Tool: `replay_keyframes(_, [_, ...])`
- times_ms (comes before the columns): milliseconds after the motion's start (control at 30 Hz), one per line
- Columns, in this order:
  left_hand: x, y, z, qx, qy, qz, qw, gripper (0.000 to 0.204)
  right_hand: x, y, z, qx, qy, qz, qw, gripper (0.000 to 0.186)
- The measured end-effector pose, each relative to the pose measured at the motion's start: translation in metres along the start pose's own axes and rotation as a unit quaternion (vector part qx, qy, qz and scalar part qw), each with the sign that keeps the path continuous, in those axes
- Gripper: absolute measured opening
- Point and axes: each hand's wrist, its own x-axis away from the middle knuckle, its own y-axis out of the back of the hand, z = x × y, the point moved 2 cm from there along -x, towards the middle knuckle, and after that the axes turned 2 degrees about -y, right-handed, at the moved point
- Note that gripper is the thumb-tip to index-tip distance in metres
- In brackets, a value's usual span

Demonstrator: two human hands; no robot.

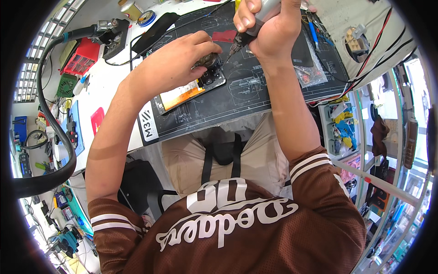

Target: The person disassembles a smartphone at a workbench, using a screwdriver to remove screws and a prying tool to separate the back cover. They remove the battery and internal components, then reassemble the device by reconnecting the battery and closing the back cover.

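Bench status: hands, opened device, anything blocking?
Right hand gripping grey handheld tool. Left hand holding round metal piece. Opened device on dark mat, partly hidden by left hand.

the device [185, 95] lies on the mat [248, 101], left of the plastic bag [311, 76].

An electronics repair workshop is indicated by the equipment of the bench [112, 86]. On a printed black mat [237, 91], an opened device [180, 97] is laid with its interior exposed; a grey power tool [268, 13] is held near it. A blue hand tool [313, 34] and a clear bag [311, 76] of small parts are placed alongside. Crowded shelving [392, 188] is seen at the right.
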Motion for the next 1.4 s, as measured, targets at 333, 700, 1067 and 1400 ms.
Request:
replay_keyframes(333, [-0.003, -0.008, -0.012, -0.057, 0.007, 0.007, 0.998, 0.048, -0.001, 0.002, 0.001, -0.007, -0.003, 0.000, 1.000, 0.061])
replay_keyframes(700, [0.005, -0.003, -0.023, -0.030, -0.007, 0.017, 0.999, 0.046, -0.001, 0.003, 0.002, -0.006, 0.004, -0.001, 1.000, 0.059])
replay_keyframes(1067, [0.024, -0.011, -0.035, -0.024, 0.019, -0.013, 0.999, 0.047, -0.005, 0.007, 0.012, -0.047, 0.026, -0.011, 0.998, 0.056])
replay_keyframes(1400, [0.012, -0.012, -0.027, -0.034, -0.003, -0.050, 0.998, 0.044, -0.009, 0.006, 0.023, -0.077, 0.006, -0.027, 0.997, 0.057])
